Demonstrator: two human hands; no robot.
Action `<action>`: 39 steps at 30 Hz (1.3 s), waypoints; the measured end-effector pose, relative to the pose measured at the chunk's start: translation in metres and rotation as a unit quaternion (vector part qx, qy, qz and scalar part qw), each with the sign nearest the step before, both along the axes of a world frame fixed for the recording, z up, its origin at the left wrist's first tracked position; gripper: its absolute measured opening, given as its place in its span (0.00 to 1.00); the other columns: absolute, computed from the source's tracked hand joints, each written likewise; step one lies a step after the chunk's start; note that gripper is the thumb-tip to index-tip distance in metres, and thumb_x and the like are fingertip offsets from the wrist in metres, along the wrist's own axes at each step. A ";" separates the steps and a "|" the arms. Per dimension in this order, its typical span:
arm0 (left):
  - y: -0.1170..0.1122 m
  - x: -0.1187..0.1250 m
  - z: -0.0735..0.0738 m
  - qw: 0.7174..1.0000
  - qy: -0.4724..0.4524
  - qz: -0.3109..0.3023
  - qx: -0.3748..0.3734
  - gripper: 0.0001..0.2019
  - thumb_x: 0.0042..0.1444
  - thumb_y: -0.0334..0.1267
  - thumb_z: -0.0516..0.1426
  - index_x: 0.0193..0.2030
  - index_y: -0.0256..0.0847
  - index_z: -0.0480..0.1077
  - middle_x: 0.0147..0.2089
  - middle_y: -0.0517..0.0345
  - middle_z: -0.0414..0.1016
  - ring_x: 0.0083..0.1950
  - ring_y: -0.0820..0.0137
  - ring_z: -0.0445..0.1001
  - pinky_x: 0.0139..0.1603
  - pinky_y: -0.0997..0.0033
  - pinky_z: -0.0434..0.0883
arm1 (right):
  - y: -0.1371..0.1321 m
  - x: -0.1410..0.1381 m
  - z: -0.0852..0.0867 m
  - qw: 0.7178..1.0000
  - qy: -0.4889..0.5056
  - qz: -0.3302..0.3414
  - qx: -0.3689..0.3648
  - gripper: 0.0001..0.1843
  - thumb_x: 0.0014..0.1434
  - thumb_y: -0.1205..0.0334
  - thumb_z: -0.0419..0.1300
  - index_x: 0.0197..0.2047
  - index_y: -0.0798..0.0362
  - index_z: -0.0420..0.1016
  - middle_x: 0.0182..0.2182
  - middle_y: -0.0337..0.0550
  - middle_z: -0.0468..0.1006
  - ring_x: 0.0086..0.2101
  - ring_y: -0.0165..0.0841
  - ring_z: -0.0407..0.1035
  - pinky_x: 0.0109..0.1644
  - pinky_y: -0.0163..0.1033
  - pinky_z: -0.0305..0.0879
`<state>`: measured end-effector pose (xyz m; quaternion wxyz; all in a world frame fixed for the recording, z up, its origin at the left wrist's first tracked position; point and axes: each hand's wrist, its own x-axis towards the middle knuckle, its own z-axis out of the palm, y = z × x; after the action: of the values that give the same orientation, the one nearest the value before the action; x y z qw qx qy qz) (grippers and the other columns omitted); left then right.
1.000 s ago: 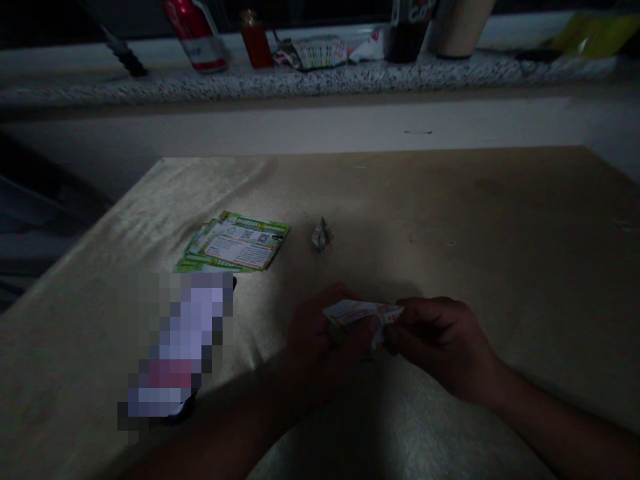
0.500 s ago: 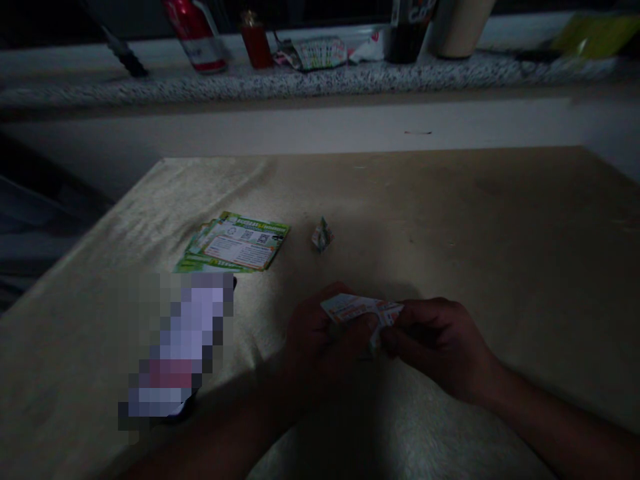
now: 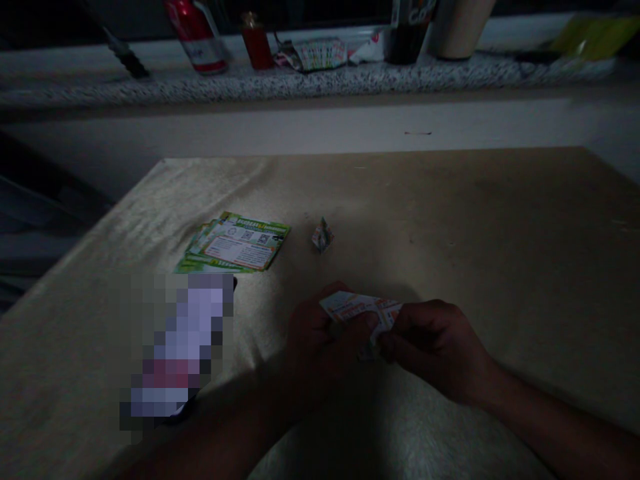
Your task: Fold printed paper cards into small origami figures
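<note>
Both hands hold a small folded paper [image 3: 353, 305] with printed orange and white areas, above the near middle of the table. My left hand [image 3: 320, 343] grips it from the left, its thumb lying across the top face. My right hand [image 3: 440, 347] pinches the paper's right corner between thumb and fingers. The underside of the paper and several fingertips are hidden. Beyond the hands a small folded paper piece [image 3: 323, 237] stands on the table. To its left lies a fanned stack of green and white flyers [image 3: 245, 240].
A phone with a blurred-out screen [image 3: 187, 340] lies left of my left forearm on the cloth-covered table [image 3: 475, 220]. Behind the table, a speckled stone sill [image 3: 310, 83] carries a red can [image 3: 197, 40], a small red bottle [image 3: 257, 43], a crumpled wrapper [image 3: 320, 53] and a dark bottle [image 3: 407, 37].
My right fingers have shifted slightly left at the paper's corner, and the paper has tilted a little. My left hand stays nearly in place; the things on the table have not moved.
</note>
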<state>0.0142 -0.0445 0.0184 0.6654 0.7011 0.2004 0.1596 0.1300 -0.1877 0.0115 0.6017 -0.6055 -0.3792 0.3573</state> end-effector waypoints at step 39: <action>0.000 0.003 -0.002 0.993 -0.022 0.040 -0.107 0.02 0.54 0.32 0.65 0.32 0.41 0.80 0.30 0.62 0.83 0.31 0.74 0.80 0.31 0.82 0.76 | -0.004 0.002 -0.001 0.994 -0.068 0.049 -0.065 0.11 0.59 0.67 0.61 0.25 0.56 0.71 0.21 0.33 0.65 0.23 0.25 0.56 0.26 0.32 0.54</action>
<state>0.0171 -0.0446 0.0166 0.7343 0.6134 0.2294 0.1790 0.1315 -0.1918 0.0101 0.5161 -0.6464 -0.4244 0.3683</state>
